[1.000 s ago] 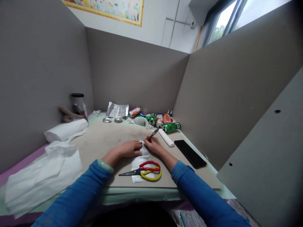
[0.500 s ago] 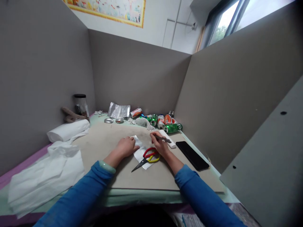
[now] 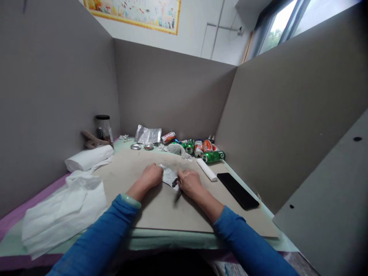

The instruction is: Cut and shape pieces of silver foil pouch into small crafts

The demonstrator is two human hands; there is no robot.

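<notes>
A small silvery sheet [image 3: 168,175] lies on the board between my two hands. My left hand [image 3: 152,175] is closed on the sheet's left edge. My right hand [image 3: 189,183] is closed at the sheet's right end, its fingers curled round a dark slim tool [image 3: 178,196]. This tool is smeared by motion and its lower end points towards me; whether it is the scissors or the pen, I cannot tell. A small dark shape [image 3: 174,182] shows over the sheet beside the right fingertips. No red and yellow scissor handles show.
A white strip [image 3: 207,170] and a black phone [image 3: 238,191] lie right of my right hand. Several drink cans [image 3: 213,156] lie at the back right. White cloth [image 3: 64,207], a white roll [image 3: 89,158] and a lidded jar [image 3: 104,128] are on the left. Grey panels [image 3: 175,88] enclose the table.
My right hand has come down and left from its writing grip on the pen. The scissors that lay on the sheet no longer show there. My left hand has gone from flat to gripping the sheet.
</notes>
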